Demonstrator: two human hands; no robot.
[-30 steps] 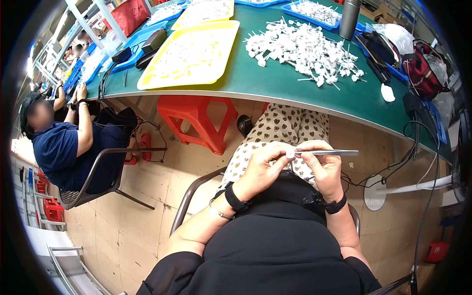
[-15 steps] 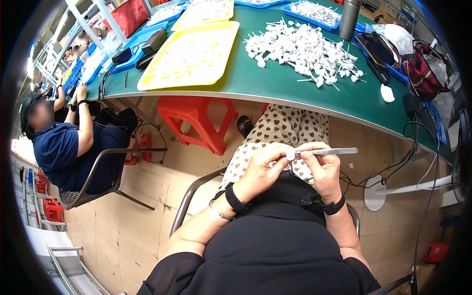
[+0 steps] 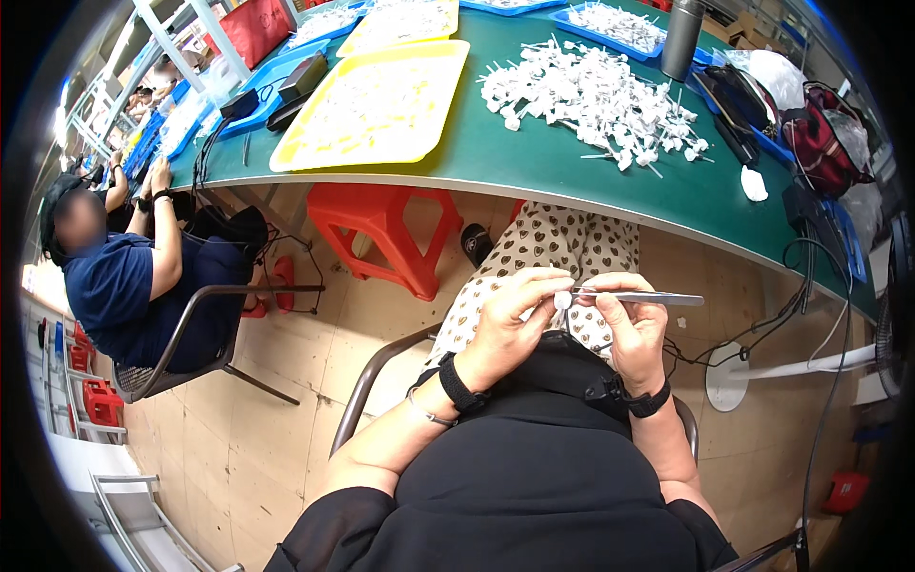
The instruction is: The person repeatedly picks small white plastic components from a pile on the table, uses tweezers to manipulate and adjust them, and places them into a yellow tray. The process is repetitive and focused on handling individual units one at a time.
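Over my lap, my left hand [image 3: 516, 317] pinches a small white plastic part [image 3: 562, 299] between thumb and fingers. My right hand [image 3: 630, 319] is closed around metal tweezers [image 3: 658, 298], whose blunt end sticks out to the right. The tweezers' tip points left and meets the white part or lies right beside it; I cannot tell which. On the green table [image 3: 534, 162] ahead lies a large heap of white plastic pieces [image 3: 596, 100] with thin stems. Left of the heap, a yellow tray [image 3: 444, 133] holds many small whitish parts.
A grey bottle [image 3: 681, 40] stands behind the heap. Blue trays [image 3: 610, 38] and a dark red bag [image 3: 827, 133] lie farther back. Under the table is a red stool [image 3: 381, 224]. A co-worker [image 3: 124, 276] sits at the left. Cables and a white fan stand [image 3: 729, 377] are at right.
The tweezers have tilted, their right end slightly lower and farther right. My right hand has turned a little, and a gap shows between my hands around the white part.
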